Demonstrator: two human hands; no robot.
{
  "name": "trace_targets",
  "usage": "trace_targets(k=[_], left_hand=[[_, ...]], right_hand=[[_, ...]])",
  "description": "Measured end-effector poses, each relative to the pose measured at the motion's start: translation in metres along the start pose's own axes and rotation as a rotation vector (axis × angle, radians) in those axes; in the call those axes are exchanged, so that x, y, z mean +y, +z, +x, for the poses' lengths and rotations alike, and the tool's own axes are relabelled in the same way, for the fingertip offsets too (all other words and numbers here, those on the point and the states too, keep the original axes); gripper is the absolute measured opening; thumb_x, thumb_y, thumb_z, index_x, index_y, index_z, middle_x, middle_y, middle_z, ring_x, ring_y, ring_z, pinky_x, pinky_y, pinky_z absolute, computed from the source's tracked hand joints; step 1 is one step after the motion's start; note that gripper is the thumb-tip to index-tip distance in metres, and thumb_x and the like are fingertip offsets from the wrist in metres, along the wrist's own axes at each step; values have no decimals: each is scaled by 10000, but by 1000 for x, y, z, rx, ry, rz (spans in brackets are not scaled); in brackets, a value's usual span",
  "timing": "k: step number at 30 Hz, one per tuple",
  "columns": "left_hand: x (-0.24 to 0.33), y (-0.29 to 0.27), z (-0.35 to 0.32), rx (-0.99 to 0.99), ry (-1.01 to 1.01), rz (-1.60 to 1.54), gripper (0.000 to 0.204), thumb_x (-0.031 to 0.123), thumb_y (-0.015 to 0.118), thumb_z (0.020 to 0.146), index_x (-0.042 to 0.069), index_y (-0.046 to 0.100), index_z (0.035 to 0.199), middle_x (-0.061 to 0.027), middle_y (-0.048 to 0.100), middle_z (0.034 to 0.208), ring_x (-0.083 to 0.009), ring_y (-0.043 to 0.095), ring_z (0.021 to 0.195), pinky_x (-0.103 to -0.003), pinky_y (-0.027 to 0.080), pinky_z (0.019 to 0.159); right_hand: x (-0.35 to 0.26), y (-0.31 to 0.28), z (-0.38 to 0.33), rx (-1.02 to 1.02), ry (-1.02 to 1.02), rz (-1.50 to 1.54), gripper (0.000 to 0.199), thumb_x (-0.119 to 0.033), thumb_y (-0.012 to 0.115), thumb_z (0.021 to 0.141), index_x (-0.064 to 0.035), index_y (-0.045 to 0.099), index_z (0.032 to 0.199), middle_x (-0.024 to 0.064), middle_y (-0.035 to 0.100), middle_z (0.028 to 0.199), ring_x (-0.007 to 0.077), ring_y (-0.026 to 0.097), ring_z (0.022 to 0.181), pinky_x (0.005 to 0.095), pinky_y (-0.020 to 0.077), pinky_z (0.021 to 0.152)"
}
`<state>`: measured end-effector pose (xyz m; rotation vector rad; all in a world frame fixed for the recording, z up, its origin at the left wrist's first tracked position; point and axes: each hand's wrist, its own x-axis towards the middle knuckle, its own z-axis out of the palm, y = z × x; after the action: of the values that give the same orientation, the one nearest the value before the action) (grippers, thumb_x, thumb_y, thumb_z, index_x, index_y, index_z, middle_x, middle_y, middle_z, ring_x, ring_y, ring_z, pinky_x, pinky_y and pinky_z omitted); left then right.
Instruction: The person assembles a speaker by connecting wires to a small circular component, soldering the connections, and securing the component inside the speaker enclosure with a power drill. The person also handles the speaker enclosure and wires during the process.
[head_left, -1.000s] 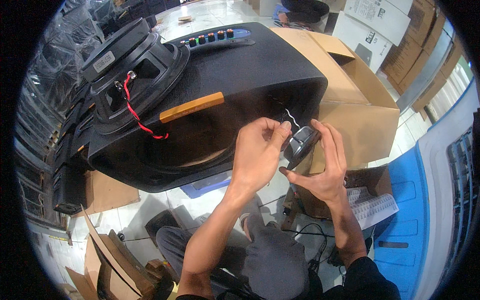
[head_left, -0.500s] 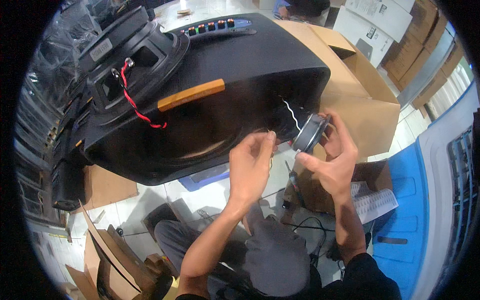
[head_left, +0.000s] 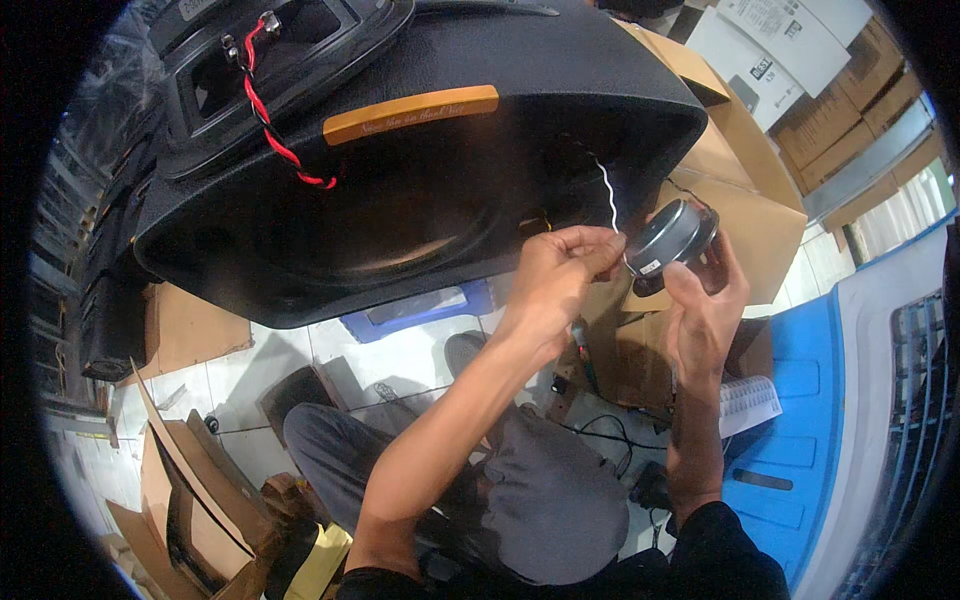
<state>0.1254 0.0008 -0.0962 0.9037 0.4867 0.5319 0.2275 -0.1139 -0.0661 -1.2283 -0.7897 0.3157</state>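
A person sits on the floor, seen from above, both bare forearms reaching up from the near edge toward a large black speaker cabinet (head_left: 420,190) that fills the far half of the scene.

The right hand (head_left: 700,310) holds a small round speaker driver (head_left: 672,238), grey metal with a dark magnet, just off the cabinet's right end. Its fingers wrap around the underside and the thumb presses on the near rim, so the driver sits tilted with its back toward the left hand.

The left hand (head_left: 555,275) is just beside it, thumb and forefinger pressed together on the end of a thin white wire (head_left: 607,195). The wire curls up and away into a dark opening in the cabinet. The pinched end seems to touch the driver's back edge (the terminal itself is too small to make out).

On the cabinet's top lies an orange-brown handle strip (head_left: 412,113), and at far left a twisted red and black cable (head_left: 275,140) runs from a bigger speaker unit (head_left: 270,70). Cardboard boxes (head_left: 745,215) stand to the right, a blue plastic crate (head_left: 800,430) near right, and folded cardboard (head_left: 190,480) lies near left.

The step in hand looks like joining the wire to the driver. The next move would call for a steady right hand while the left slides the wire end onto its terminal.
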Motion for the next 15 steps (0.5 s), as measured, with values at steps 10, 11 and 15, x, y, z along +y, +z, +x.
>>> trace_targets(k=[10,11,15], left_hand=[[3,2,-7,97,24,-107,157,78,667,993,-67,699,1045,-97,716,914,-149,634,818,-283,515,815],[3,2,-7,96,16,-138,160,78,667,994,-69,697,1048,-98,715,916,-152,634,818,-281,514,815],[4,0,-6,95,53,-114,165,78,667,994,-68,697,1062,-96,712,924,-152,634,821,-274,516,792]], right_hand=[[-5,9,-2,20,-25,-74,769,-15,828,787,158,438,1426,191,608,1277,252,638,1142,381,541,988],[-5,10,-3,17,-35,-80,779,-15,832,783,155,435,1431,193,605,1280,251,636,1146,380,542,988],[-5,13,-3,31,-19,-152,826,-25,855,760,136,429,1449,199,586,1305,249,627,1166,378,549,987]])
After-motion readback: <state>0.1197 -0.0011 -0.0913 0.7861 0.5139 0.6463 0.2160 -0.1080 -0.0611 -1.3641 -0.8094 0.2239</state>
